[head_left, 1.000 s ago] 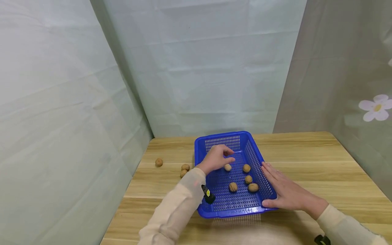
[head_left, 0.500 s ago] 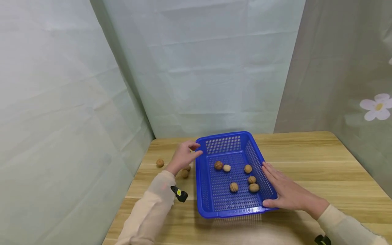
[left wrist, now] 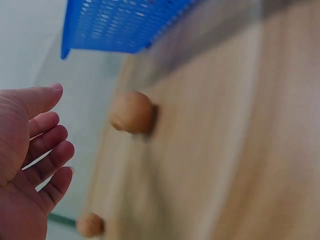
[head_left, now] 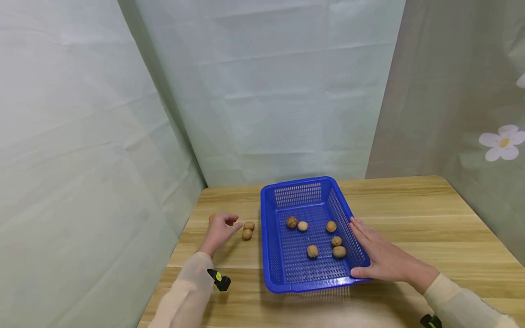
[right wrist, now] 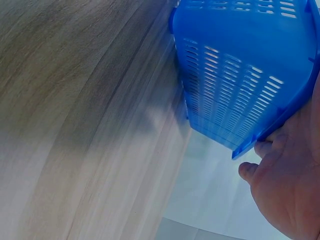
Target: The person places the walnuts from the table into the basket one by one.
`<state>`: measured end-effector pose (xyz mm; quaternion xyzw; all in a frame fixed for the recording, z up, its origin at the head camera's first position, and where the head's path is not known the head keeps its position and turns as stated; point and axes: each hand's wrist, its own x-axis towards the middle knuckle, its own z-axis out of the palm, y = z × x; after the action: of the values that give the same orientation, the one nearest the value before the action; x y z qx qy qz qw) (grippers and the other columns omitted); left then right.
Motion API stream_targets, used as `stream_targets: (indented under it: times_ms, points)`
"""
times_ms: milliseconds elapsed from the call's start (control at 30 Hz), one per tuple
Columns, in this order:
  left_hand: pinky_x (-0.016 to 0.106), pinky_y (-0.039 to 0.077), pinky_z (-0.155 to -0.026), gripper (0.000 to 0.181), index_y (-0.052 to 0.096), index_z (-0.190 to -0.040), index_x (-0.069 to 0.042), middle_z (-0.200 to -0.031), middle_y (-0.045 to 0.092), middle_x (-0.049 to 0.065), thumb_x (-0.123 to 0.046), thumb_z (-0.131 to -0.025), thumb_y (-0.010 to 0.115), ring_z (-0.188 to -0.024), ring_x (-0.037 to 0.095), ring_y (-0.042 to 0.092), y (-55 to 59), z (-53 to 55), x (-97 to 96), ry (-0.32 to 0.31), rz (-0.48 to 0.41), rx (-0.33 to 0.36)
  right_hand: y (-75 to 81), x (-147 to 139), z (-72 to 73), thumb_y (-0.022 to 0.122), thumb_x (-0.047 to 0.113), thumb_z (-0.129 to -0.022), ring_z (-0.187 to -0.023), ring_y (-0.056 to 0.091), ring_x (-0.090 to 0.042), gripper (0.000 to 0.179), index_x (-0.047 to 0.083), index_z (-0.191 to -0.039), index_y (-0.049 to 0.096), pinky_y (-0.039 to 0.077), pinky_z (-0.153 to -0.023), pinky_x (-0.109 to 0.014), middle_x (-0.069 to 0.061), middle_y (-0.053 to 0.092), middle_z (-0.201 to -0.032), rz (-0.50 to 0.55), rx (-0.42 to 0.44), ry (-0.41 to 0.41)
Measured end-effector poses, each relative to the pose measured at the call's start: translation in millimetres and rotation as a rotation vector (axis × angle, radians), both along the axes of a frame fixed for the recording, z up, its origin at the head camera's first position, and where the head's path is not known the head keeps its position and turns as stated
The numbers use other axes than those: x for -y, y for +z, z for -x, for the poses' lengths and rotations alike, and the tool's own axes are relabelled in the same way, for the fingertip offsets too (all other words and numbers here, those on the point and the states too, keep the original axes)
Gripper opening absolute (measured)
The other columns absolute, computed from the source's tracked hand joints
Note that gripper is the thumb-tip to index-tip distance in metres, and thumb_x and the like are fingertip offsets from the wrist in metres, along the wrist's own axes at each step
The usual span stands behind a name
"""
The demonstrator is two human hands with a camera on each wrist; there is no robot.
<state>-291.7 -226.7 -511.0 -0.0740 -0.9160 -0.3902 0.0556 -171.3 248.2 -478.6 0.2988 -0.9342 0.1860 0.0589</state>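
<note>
My left hand [head_left: 219, 231] hovers over the left part of the table, fingers loosely bent and nothing held. Just right of its fingertips, two walnuts [head_left: 247, 234] sit close together; another walnut [head_left: 211, 218] peeks out behind the hand. In the left wrist view the palm and fingers [left wrist: 62, 152] show, apart from the nearby walnut [left wrist: 134, 112]. A blue plastic basket [head_left: 316, 284] holds several walnuts [head_left: 312, 251], one darker [head_left: 292, 222] and one paler [head_left: 302, 226]. My right hand [head_left: 383, 257] rests on the basket's right rim, fingers extended, thumb at the near corner.
The wood-grain table [head_left: 434, 218] extends to both sides of the basket. Pale cloth [head_left: 266, 91] hangs behind and on the left, and a flower-printed cloth [head_left: 443, 114] hangs on the right.
My left hand has moved out of the basket leftwards to the loose walnuts, leaving a darker walnut in view inside the basket. The right hand stays on the rim.
</note>
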Motion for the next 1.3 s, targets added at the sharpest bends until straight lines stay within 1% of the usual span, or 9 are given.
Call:
stream_targets:
  times_ms: [100,200,333,467,600,733,967,1133,1300]
  points:
    - [0.039,0.051,-0.079,0.034,0.071,-0.108,-0.001,-0.101,0.069,0.010,-0.024,-0.083,0.077,-0.092,0.023,0.062,-16.6,-2.8,4.9,0.013,-0.032,0.021,0.0,0.0,-0.1,0.076,0.054,-0.073,-0.141,0.020,-0.041,0.111,-0.002,-0.151,0.021,-0.006,-0.107,-0.012,-0.018,0.015,-0.158,0.003,-0.003,0.001]
    - [0.039,0.052,-0.081,0.036,0.071,-0.106,0.001,-0.100,0.070,0.011,-0.023,-0.081,0.079,-0.092,0.024,0.063,-29.6,-5.2,5.2,0.019,-0.064,0.032,-0.2,0.1,0.2,0.075,0.056,-0.073,-0.141,0.021,-0.041,0.111,-0.003,-0.151,0.021,-0.006,-0.108,-0.012,-0.018,0.015,-0.158,0.002,-0.008,0.004]
    - [0.041,0.052,-0.083,0.040,0.071,-0.105,0.003,-0.101,0.070,0.013,-0.024,-0.077,0.082,-0.092,0.024,0.064,-41.3,-6.7,2.2,0.006,-0.096,0.042,-1.1,-0.2,0.4,0.074,0.058,-0.074,-0.141,0.020,-0.041,0.111,-0.003,-0.151,0.021,-0.006,-0.108,-0.012,-0.018,0.015,-0.158,-0.005,-0.010,0.005]
    - [0.039,0.053,-0.083,0.044,0.071,-0.105,0.001,-0.101,0.070,0.011,-0.029,-0.075,0.084,-0.094,0.023,0.065,-49.7,-6.0,0.0,0.009,-0.090,0.050,-2.5,-0.8,0.8,0.074,0.057,-0.074,-0.142,0.019,-0.040,0.111,-0.003,-0.151,0.021,-0.007,-0.107,-0.012,-0.018,0.014,-0.158,-0.004,-0.008,0.006]
    - [0.039,0.052,-0.084,0.045,0.072,-0.104,-0.002,-0.102,0.069,0.009,-0.033,-0.073,0.084,-0.095,0.022,0.065,-54.8,-4.7,-1.6,0.010,-0.066,0.044,-4.1,-1.5,1.4,0.075,0.056,-0.074,-0.142,0.019,-0.040,0.111,-0.002,-0.151,0.021,-0.007,-0.107,-0.011,-0.017,0.013,-0.159,-0.008,-0.012,0.005]
    - [0.040,0.051,-0.084,0.041,0.073,-0.100,-0.005,-0.100,0.068,0.007,-0.033,-0.072,0.085,-0.095,0.021,0.063,-58.4,-4.7,-4.3,0.009,-0.043,0.020,-5.0,-1.5,1.4,0.075,0.055,-0.074,-0.142,0.019,-0.039,0.111,-0.002,-0.151,0.020,-0.007,-0.108,-0.011,-0.017,0.013,-0.159,-0.011,-0.016,0.004]
    - [0.041,0.050,-0.084,0.038,0.075,-0.096,-0.004,-0.097,0.068,0.007,-0.030,-0.071,0.086,-0.094,0.022,0.063,-61.1,-5.2,-9.7,0.020,-0.002,-0.030,-4.3,-0.9,1.0,0.074,0.056,-0.074,-0.142,0.019,-0.039,0.111,-0.002,-0.151,0.021,-0.006,-0.107,-0.011,-0.017,0.013,-0.159,-0.007,-0.010,0.004]
    - [0.040,0.050,-0.082,0.036,0.074,-0.095,-0.004,-0.095,0.069,0.006,-0.028,-0.072,0.086,-0.092,0.022,0.063,-62.5,-6.3,-11.4,0.015,-0.005,-0.066,-4.1,-1.3,1.2,0.073,0.058,-0.075,-0.142,0.019,-0.039,0.111,-0.002,-0.151,0.020,-0.006,-0.108,-0.011,-0.017,0.013,-0.159,-0.010,-0.010,0.007]
    - [0.040,0.050,-0.082,0.035,0.072,-0.102,-0.004,-0.096,0.070,0.005,-0.020,-0.074,0.085,-0.092,0.021,0.063,-60.6,-10.8,-11.6,0.028,-0.061,-0.071,-4.4,-1.7,1.5,0.073,0.057,-0.075,-0.142,0.018,-0.039,0.111,-0.001,-0.152,0.017,-0.006,-0.107,-0.011,-0.017,0.012,-0.159,-0.014,-0.005,0.003]
